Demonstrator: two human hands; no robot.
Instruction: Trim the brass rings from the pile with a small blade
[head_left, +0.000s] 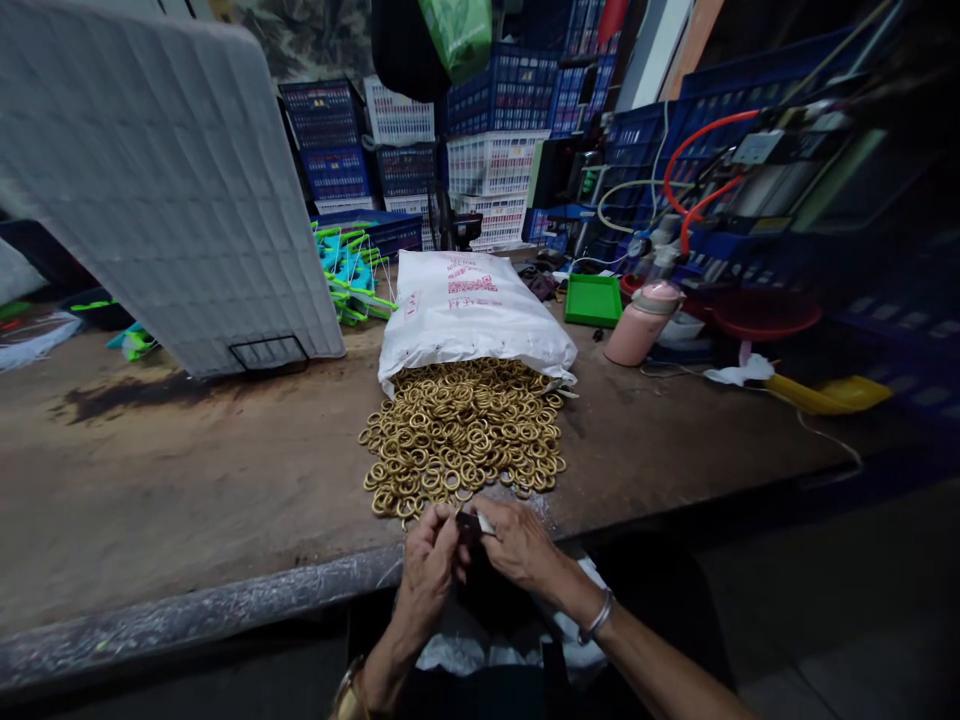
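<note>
— Bare right forearm (652, 650) nearest, with a silver bracelet (598, 615) at the wrist. And beyond that, gripping what?

— Left hand (429, 565) and right hand (519, 540) drawn close together, fingers curled, apparently both pinching a small dark piece (469, 522), pale toward the right hand. Too small to name for certain.

— And the brass-coloured rings (465, 440)?

— Heaped on the table (225, 480) just beyond both hands, spilling toward the fingertips from the open mouth of a white sack (465, 310).

— Any ring caught between the fingers too?

— Can't tell; too hidden there.

— How far along, judging from that?

— Early, most likely. Sack already open and lying flat, plenty of rings out of it. Much still left: a thick loose pile ahead of the hands, more showing inside the mouth.

— Any finished pieces?

— None identifiable. Only white plastic (450, 655) below the hands, contents impossible to make out. Beyond the right hand, farther right, a pink bottle (643, 325) and a green tray (592, 300), well apart from the pile.
</note>
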